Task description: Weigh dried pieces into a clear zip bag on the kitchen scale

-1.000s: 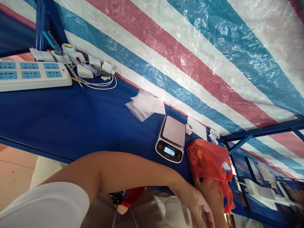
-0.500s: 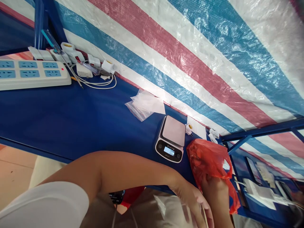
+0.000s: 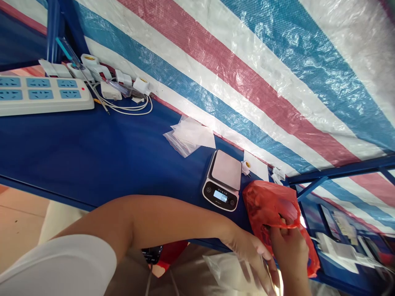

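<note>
At the right of the head view, my right hand (image 3: 291,250) is at the mouth of a crumpled red plastic bag (image 3: 265,197). Its fingers are closed on the bag's edge, with the fingertips partly hidden by the film. My left hand (image 3: 257,257) reaches across from the left, close beside the right wrist. Its fingers are bent over a clear plastic bag (image 3: 224,269) that hangs at the table's front edge. Left of the red bag stands a small digital scale (image 3: 226,168) with a lit display and a bare pan.
Flat zip bags (image 3: 188,135) lie behind the scale. A white plug adapter (image 3: 246,167) and a paper sheet (image 3: 257,164) are to its right. A power strip (image 3: 46,94), cables and a screwdriver (image 3: 69,51) occupy the back left. Striped sheeting (image 3: 216,65) hangs behind the blue table.
My right hand has drawn back out of the red bag's opening, and its fingers now show at the edge. The left hand has shifted slightly; more of the clear bag shows.
</note>
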The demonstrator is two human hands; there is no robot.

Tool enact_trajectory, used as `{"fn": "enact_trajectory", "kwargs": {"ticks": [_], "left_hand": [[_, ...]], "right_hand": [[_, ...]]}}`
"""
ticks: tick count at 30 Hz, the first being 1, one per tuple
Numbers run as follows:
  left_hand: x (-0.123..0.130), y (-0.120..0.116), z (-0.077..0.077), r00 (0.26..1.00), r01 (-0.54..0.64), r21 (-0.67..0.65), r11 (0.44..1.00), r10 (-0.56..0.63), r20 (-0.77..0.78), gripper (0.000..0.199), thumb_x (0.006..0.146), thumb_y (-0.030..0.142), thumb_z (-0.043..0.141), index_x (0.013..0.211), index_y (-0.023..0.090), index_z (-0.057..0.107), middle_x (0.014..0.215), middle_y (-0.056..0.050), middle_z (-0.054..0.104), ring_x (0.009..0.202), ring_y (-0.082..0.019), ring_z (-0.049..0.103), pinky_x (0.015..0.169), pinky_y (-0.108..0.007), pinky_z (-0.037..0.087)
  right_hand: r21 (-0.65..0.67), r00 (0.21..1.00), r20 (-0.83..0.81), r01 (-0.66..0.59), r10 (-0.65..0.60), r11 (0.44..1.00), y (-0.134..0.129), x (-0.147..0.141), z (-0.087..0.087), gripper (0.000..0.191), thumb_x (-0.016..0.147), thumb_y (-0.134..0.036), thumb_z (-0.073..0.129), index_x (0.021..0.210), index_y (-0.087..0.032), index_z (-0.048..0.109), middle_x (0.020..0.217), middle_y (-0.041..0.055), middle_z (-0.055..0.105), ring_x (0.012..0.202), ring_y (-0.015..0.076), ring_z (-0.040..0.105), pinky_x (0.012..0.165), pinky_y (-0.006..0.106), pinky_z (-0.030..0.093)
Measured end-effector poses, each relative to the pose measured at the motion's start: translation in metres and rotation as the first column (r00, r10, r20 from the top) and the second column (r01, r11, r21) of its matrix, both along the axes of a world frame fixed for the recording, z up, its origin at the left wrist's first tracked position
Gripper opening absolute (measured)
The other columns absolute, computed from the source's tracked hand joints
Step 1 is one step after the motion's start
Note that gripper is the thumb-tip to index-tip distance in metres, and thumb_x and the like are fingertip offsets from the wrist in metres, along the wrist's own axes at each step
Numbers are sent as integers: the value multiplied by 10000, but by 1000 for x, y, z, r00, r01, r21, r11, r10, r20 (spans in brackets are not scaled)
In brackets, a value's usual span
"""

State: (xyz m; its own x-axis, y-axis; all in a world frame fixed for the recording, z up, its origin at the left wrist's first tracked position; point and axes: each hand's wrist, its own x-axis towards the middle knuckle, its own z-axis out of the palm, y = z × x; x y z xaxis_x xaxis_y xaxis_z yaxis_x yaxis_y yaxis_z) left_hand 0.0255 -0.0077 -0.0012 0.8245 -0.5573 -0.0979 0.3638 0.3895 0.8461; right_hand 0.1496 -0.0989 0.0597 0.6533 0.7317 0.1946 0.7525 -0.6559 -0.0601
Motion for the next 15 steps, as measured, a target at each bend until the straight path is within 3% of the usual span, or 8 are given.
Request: {"fn": "enact_trajectory", "kwargs": {"ticks": [3, 6, 9, 11, 15], "left_hand": [[-2, 3, 2, 999, -28, -14, 1000, 28, -37, 635, 431, -48, 856, 980, 221, 686, 894, 54, 722, 862, -118, 698, 775, -232, 590], [-4, 4, 5, 996, -64, -7, 998, 63, -61, 651, 415, -55, 864, 979, 217, 686, 887, 54, 716, 864, -112, 689, 779, -226, 583], [-5, 4, 6, 993, -105, -3, 995, 104, -56, 659, 401, -37, 882, 978, 211, 682, 899, 53, 719, 874, -104, 685, 793, -214, 568], [-4, 4, 6, 991, -118, 0, 993, 118, -63, 688, 368, -28, 896, 975, 212, 679, 902, 61, 720, 887, -97, 683, 798, -202, 551], [-3, 4, 10, 989, -125, 28, 992, 127, -81, 801, 250, -42, 907, 972, 210, 668, 902, 71, 712, 895, -94, 669, 804, -200, 534]], "right_hand": [[50, 983, -154, 109, -100, 993, 0, -5, 7, 404, 862, -589, 568, 925, -221, 722, 659, 91, 694, 593, 286, 633, 530, 340, 423], [143, 964, -255, 117, -77, 983, -5, -11, 15, 409, 845, -593, 600, 913, -211, 729, 704, 72, 730, 642, 259, 660, 561, 317, 452], [235, 909, -400, 228, -120, 945, -18, -15, 21, 492, 796, -613, 679, 1003, -172, 749, 786, 65, 763, 698, 245, 689, 588, 297, 497], [296, 845, -528, 280, -87, 913, -31, -17, 22, 577, 774, -626, 731, 1085, -139, 743, 790, 56, 760, 660, 218, 675, 557, 276, 509], [395, 758, -648, 248, 77, 884, -60, -18, 25, 613, 775, -658, 767, 1101, -141, 728, 644, 1, 692, 513, 160, 602, 471, 241, 500]]}}
